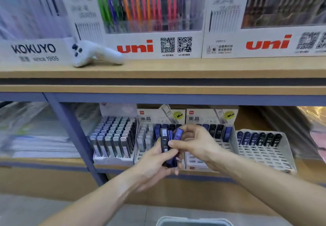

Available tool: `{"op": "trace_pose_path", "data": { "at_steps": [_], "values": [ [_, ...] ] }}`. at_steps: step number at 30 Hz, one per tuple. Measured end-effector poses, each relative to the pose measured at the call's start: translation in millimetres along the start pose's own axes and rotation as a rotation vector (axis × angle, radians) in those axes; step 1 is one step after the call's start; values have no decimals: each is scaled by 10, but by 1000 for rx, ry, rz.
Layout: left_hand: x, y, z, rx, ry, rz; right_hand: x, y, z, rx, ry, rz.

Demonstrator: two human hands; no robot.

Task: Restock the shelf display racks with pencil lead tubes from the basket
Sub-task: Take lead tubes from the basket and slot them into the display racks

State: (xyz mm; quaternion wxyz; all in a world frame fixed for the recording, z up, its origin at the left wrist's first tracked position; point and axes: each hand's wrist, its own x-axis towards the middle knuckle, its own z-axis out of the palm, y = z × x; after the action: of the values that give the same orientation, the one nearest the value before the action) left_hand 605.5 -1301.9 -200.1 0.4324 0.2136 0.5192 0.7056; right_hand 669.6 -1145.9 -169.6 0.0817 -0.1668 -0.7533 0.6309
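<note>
Shelf [158, 90] above racks [210, 148]; before the racks, left hand [155, 164] grips a bundle of tubes [167, 148]; right hand [195, 143] pinches one blue tube [178, 134] from it.

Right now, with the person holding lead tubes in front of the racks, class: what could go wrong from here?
1. The left hand grips several tubes in a loose bundle while the right hand pinches a blue tube; pulling it free could spill the others.
2. The half-empty racks hold blue and black tubes, so one might land in the wrong row.
3. The basket sits low, near the frame's edge, so dropped tubes may miss it.
</note>
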Motion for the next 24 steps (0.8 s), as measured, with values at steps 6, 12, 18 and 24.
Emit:
{"op": "trace_pose_path", "data": {
  "at_steps": [6,12,18,24],
  "values": [
    [151,-98,-51,-122,120,-31,265,157,23,108,-40,106],
    [236,-127,-152,-191,227,-5,377,199,23,265,-57,106],
    [269,-234,-224,-134,381,-44,415,240,60,196,35,62],
    [182,-305,-362,-64,522,-150,538,339,91,44,291,-100]
  ]
}}
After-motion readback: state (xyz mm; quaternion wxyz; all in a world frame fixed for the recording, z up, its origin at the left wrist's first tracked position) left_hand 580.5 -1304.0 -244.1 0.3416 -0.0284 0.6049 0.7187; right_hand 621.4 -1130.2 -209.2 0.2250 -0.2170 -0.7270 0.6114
